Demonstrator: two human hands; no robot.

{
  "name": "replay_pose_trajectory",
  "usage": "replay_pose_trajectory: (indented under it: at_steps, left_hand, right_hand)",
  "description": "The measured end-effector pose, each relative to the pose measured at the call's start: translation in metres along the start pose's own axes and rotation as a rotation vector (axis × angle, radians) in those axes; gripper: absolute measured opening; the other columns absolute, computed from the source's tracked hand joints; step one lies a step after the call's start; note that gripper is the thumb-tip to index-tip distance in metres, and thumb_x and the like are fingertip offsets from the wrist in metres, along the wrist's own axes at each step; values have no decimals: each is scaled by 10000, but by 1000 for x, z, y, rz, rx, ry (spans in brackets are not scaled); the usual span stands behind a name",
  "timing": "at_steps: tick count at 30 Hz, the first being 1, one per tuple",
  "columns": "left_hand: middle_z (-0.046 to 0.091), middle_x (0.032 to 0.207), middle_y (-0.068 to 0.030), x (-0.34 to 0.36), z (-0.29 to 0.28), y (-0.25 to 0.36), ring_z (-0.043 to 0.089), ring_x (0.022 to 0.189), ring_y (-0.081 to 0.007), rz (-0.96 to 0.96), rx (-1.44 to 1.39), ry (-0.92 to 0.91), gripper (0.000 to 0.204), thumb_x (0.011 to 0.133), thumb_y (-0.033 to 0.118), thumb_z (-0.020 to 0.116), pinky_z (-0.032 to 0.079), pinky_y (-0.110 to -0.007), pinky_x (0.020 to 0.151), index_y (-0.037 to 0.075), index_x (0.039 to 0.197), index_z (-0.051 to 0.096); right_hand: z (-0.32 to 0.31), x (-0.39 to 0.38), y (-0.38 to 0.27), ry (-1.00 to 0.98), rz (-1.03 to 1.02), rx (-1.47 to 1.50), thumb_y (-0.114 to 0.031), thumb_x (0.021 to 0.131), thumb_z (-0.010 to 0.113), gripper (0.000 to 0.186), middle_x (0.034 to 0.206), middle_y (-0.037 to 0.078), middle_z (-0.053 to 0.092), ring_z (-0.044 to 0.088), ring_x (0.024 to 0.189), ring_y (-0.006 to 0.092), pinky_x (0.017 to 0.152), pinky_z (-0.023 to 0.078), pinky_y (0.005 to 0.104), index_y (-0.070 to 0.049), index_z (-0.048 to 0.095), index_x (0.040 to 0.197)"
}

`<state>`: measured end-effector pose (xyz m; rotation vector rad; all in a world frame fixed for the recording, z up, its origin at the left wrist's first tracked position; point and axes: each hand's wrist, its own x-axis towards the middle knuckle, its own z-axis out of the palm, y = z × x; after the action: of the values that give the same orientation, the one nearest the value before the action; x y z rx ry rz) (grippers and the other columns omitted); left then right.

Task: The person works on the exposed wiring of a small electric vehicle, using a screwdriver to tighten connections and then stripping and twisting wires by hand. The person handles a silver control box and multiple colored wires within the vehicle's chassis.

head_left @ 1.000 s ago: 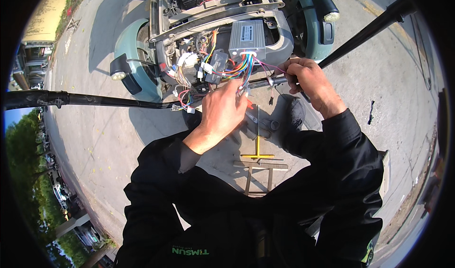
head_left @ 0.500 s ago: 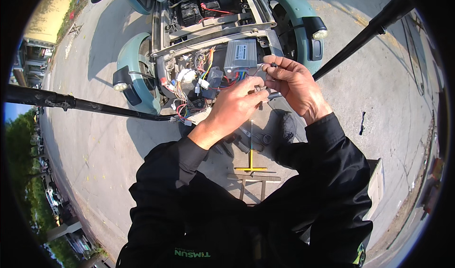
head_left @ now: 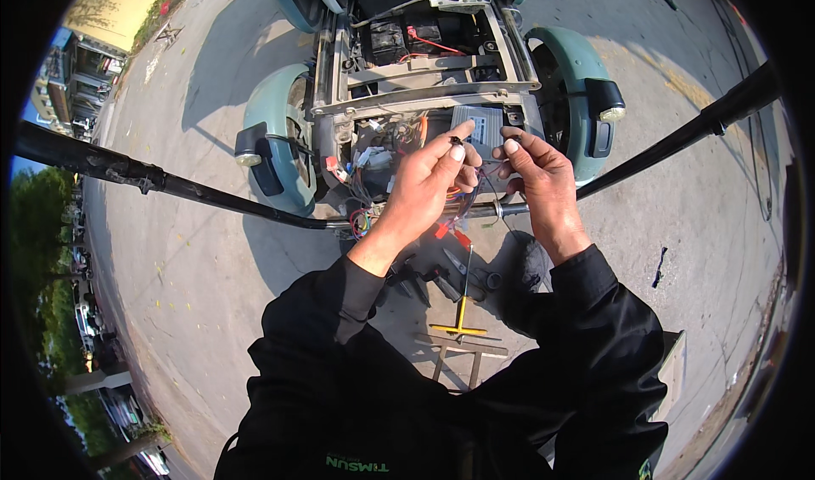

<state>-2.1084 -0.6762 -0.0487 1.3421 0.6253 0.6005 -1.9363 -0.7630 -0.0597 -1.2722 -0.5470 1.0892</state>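
My left hand (head_left: 429,174) is closed, pinching a small black piece (head_left: 457,141) between thumb and forefinger. It looks like a connector, but is too small to be sure. My right hand (head_left: 543,174) pinches another small dark piece (head_left: 512,140), a short gap away. Both hands are raised over the rear frame of a green vehicle. Behind the fingers sits a finned silver control box (head_left: 478,122), partly covered. Beneath the hands hang coloured wires with red connectors (head_left: 452,233). Left of them lies a tangle of wires with white connectors (head_left: 371,159).
A black bar (head_left: 229,200) crosses in front of the frame, between two green fenders (head_left: 273,132) with lamps. On the ground below are a yellow T-handle wrench (head_left: 461,314), scissor-like tools (head_left: 467,272) and a metal stand (head_left: 458,348). Black batteries (head_left: 388,39) sit farther back.
My hands have drawn apart, and my left fingers now point up with a black piece at their tips. Red connectors have come into sight below them. The whole view has shifted.
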Motion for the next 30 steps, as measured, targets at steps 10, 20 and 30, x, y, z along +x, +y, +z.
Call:
replay_pose_trajectory:
  at_steps: [10, 20, 30]
  left_hand:
    - [688, 1023, -13, -2, -3, 0, 656, 854, -79, 57, 84, 46, 426, 1080, 231, 587, 593, -258, 795, 1, 1438, 582]
    - [647, 887, -1, -5, -8, 1, 618, 754, -55, 86, 241, 45, 321, 1041, 122, 634, 539, -222, 700, 41, 1348, 681]
    - [630, 944, -6, -6, -14, -8, 621, 790, -65, 118, 293, -21, 296, 1039, 120, 637, 557, -239, 759, 25, 1313, 697]
  right_hand:
    - [7, -20, 1, -137, -226, -354, -156, 1079, 579, 467, 959, 45, 634, 595, 916, 115, 867, 512, 272, 44, 470, 1487]
    - [8, -19, 11, -230, -132, -15, -198, 1065, 621, 218, 907, -2, 674, 532, 756, 52, 686, 462, 218, -12, 615, 1179]
    - [2, -22, 11, -186, -106, -144, -160, 1049, 645, 242, 931, 6, 701, 601, 837, 59, 760, 509, 227, 34, 712, 1177]
